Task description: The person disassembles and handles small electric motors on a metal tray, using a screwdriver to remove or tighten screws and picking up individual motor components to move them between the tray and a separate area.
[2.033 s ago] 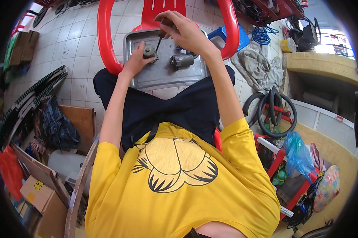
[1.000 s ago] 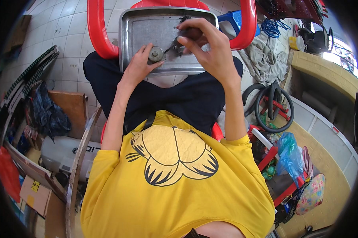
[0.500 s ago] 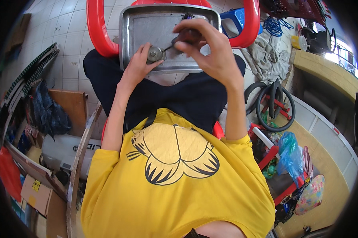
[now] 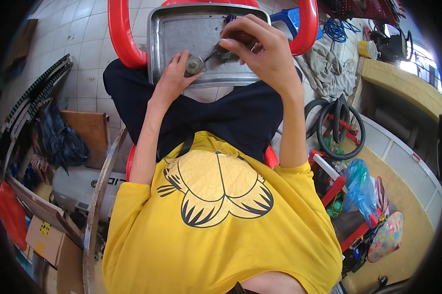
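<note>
My left hand (image 4: pixel 174 73) is closed around a round grey metal part (image 4: pixel 195 64) with a raised centre, down at the near side of the metal tray (image 4: pixel 154 54). Above the tray, my right hand (image 4: pixel 257 46) has its fingers bent together around a dark screwdriver (image 4: pixel 214 50). Its thin shaft slants down to the left, and the tip reaches the edge of the metal part; whether it touches cannot be made out. The handle is mostly hidden by my fingers and a little blurred. A small dark part (image 4: pixel 229 19) lies at the far side of the tray.
A red plastic chair (image 4: pixel 124 44) carries the tray over my knees. To the right are a blue stool (image 4: pixel 284 23), a grey cloth (image 4: pixel 329 73), coiled blue cord (image 4: pixel 336 30) and black rubber tubes (image 4: pixel 360 137). Wooden boards (image 4: pixel 86 137) and a cardboard box (image 4: pixel 44 241) stand at left.
My right hand has shifted slightly, its fingers drawn closer together around the screwdriver. My left hand keeps its hold on the metal part, which sits slightly more to the right.
</note>
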Demonstrator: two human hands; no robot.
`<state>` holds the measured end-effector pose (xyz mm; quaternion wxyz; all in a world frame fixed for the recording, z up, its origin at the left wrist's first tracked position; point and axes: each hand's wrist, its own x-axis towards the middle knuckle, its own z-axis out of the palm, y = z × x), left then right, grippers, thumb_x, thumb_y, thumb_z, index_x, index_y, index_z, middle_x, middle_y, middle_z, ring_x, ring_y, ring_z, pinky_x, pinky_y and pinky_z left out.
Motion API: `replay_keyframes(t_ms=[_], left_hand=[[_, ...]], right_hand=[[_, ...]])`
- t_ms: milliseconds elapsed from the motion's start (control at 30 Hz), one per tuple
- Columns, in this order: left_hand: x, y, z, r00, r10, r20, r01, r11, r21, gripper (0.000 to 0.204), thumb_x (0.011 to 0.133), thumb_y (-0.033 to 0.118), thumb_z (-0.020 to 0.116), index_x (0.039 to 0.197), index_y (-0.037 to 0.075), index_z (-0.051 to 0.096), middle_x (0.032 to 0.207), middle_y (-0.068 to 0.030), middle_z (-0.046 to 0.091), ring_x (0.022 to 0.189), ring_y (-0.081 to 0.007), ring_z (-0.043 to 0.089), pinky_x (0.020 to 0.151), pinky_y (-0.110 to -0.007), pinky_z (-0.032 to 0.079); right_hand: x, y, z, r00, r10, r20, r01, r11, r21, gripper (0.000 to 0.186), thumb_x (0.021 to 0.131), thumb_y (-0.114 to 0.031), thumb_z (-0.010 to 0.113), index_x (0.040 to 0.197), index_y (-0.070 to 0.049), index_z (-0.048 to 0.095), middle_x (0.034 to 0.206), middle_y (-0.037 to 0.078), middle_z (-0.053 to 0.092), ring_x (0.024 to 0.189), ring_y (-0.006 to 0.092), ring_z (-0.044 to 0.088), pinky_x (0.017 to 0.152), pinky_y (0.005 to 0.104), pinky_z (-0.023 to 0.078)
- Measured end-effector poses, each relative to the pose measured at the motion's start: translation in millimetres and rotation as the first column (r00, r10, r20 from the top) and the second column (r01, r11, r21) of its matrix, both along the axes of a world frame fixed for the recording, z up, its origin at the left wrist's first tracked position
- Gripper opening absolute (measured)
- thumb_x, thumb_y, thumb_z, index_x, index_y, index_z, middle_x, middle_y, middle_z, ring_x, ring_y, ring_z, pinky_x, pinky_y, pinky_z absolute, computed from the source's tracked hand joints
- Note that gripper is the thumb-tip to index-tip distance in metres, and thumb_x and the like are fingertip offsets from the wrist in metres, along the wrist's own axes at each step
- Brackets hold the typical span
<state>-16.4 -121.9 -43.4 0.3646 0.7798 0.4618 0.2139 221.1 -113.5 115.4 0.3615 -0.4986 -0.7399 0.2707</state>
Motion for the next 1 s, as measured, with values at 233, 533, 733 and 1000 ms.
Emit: replay_keyframes(t_ms=[233, 533, 733, 1000], left_hand=[[5, 2, 4, 0.999, 0.015, -0.034, -0.015, 1.0, -0.007, 0.06, 0.088, 0.025, 0.081, 0.133, 0.001, 0.048, 0.128, -0.024, 0.058, 0.115, -0.048, 0.061, 0.094, -0.051, 0.053], [3, 3, -4, 0.999, -0.036, -0.018, 0.036, 0.999, 0.0, 0.069, 0.087, 0.025, 0.081, 0.139, 0.0, 0.044, 0.132, -0.0246, 0.056, 0.121, -0.0472, 0.056, 0.099, -0.05, 0.05], [7, 3, 0, 1.0, 0.004, -0.023, -0.003, 0.999, 0.048, 0.066, 0.082, 0.024, 0.085, 0.134, 0.0, 0.052, 0.121, -0.0236, 0.062, 0.111, -0.045, 0.062, 0.092, -0.048, 0.053], [19, 23, 0, 0.986, 0.073, 0.15, -0.093, 0.988, 0.126, 0.06, 0.073, 0.023, 0.092, 0.12, -0.003, 0.064, 0.103, -0.0237, 0.071, 0.095, -0.0423, 0.07, 0.083, -0.045, 0.056]], right_hand=[[8, 5, 7, 0.989, -0.05, -0.138, 0.026, 0.985, -0.171, 0.03, 0.092, -0.017, 0.079, 0.116, -0.006, 0.064, 0.093, 0.005, 0.069, 0.078, 0.016, 0.075, 0.067, 0.0294, 0.056], [-16, 31, -30, 0.999, -0.038, -0.033, 0.042, 0.987, 0.157, 0.031, 0.097, -0.037, 0.074, 0.111, -0.012, 0.062, 0.087, 0.006, 0.075, 0.077, 0.0191, 0.076, 0.075, 0.0309, 0.057], [-14, 33, -15, 0.982, 0.069, -0.178, -0.104, 0.975, -0.198, 0.029, 0.106, -0.032, 0.061, 0.126, -0.011, 0.06, 0.099, 0.009, 0.074, 0.08, 0.0191, 0.077, 0.075, 0.029, 0.058], [-17, 36, -6, 0.997, -0.081, -0.01, 0.08, 0.992, -0.098, 0.038, 0.095, -0.037, 0.075, 0.116, -0.007, 0.065, 0.098, 0.01, 0.076, 0.075, 0.0221, 0.076, 0.074, 0.0324, 0.059]])
